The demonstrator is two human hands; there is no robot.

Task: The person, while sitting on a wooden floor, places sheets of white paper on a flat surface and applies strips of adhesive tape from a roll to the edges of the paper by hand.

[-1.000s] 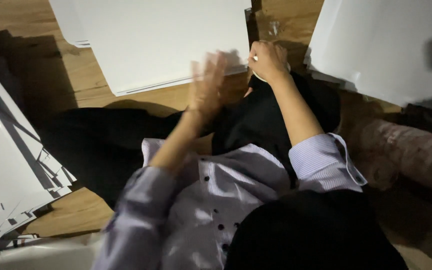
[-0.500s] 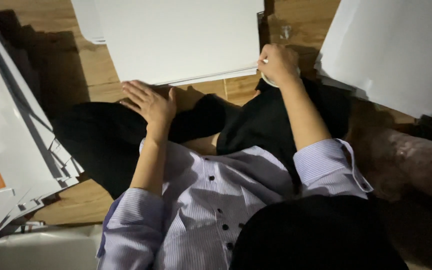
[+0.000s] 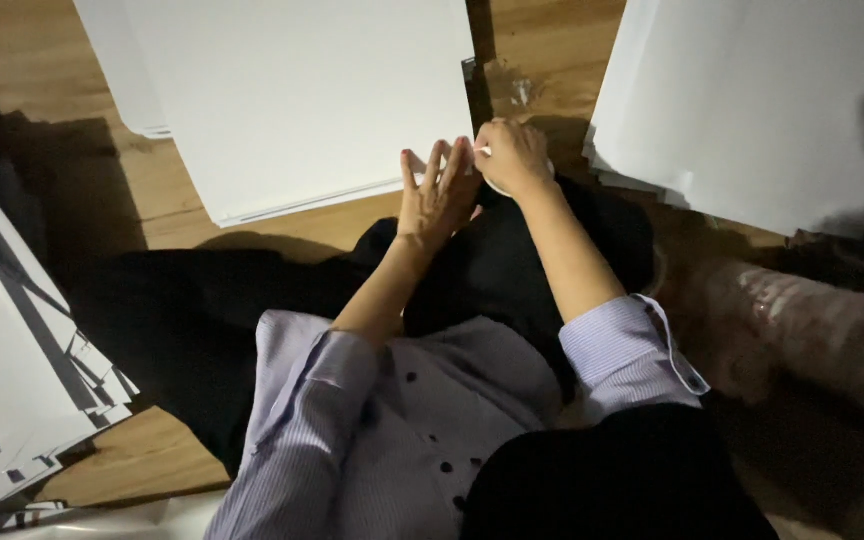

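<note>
Pinching a small white roll (image 3: 497,178) at the white sheet's (image 3: 302,100) near corner, the right hand (image 3: 512,155) works; left hand (image 3: 439,190) spread flat beside it. Fastening the corner seems underway.

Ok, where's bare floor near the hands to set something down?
Bare wood floor shows below the big white sheet, left of the left hand. A narrow strip runs between that sheet and the right white sheet, with small clear scraps in it. Crowded: the right hand, closed on something small and white, and the paper stack at left.
</note>
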